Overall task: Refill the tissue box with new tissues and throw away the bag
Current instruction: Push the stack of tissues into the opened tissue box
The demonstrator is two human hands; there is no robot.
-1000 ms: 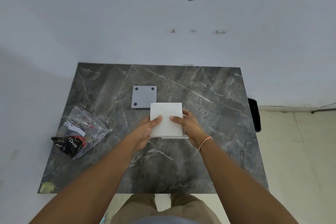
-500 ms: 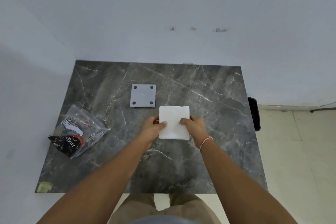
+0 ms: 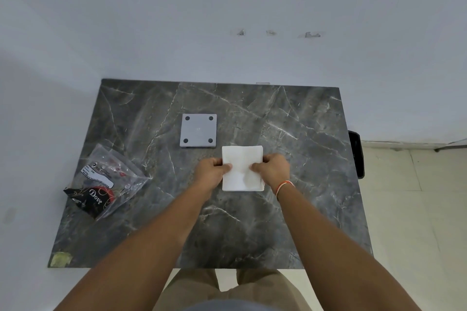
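A square stack of white tissues [image 3: 242,168] lies at the middle of the dark marble table [image 3: 290,209]. My left hand [image 3: 212,170] grips its left edge and my right hand [image 3: 274,169] grips its right edge, thumbs on top. Whether a box is under the stack is hidden. A grey square plate with four dark dots [image 3: 198,130], seemingly the tissue box's base or lid, lies flat just behind and left of the stack. The crumpled clear plastic bag with a black and red "Dove" label [image 3: 106,182] lies near the table's left edge.
A black bin [image 3: 356,154] stands on the floor against the table's right side. The white wall runs right behind the table. A patch of yellowish tape [image 3: 60,259] marks the front left corner. My legs are below the front edge.
The tissue stack has shifted to the right, away from the grey plate, and both hands have slid from its front edge to its left and right sides.
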